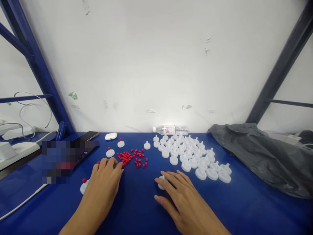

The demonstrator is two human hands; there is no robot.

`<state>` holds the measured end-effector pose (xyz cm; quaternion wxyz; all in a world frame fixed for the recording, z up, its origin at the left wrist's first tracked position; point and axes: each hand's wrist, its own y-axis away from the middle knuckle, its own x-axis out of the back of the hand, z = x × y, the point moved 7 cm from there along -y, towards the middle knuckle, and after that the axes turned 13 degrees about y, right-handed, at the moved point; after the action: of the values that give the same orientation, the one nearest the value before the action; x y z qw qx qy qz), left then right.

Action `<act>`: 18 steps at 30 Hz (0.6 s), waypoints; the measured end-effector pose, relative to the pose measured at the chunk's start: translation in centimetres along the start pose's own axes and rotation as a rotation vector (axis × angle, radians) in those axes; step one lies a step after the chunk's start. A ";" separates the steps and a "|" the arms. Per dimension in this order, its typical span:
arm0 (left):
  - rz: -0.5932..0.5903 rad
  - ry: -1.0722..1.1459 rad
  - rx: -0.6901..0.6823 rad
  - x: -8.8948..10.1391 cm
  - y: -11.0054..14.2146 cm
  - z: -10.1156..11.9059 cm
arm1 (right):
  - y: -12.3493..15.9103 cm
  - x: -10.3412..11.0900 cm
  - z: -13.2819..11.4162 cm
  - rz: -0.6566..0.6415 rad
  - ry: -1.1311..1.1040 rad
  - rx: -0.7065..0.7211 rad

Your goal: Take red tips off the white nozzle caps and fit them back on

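My left hand [105, 173] reaches into the near left edge of a loose pile of small red caps [126, 157]. Its fingers are curled with the thumb close to the index fingertip; whatever lies between them is hidden. My right hand [179, 192] hovers low over the table, fingers spread and thumb apart. Beneath its index and middle fingers sits a white spouted lid [160, 186], partly covered. Beside my left wrist stands a white lid with a red cap on its spout [83, 186], partly hidden by the arm. Two more capped lids, a nearer one [110, 152] and a farther one [121, 143], stand beyond.
Many uncapped white lids [186, 153] cluster at right, with a single lid [147, 145] apart. A plastic bottle [171, 130] lies against the wall. A grey bag [259, 156] covers the right side. A white case [111, 136], phone [90, 135] and cable [24, 203] lie left.
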<state>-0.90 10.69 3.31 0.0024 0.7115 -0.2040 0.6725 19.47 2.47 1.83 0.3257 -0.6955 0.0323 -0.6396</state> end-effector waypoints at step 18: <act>0.243 0.305 -0.186 0.8 2.6 2.7 | -0.1 0.8 -0.8 0.092 -0.104 0.048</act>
<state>0.96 7.35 3.17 0.0177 0.5684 -0.3467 0.7459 18.82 1.80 2.58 0.3724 -0.7176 0.0317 -0.5877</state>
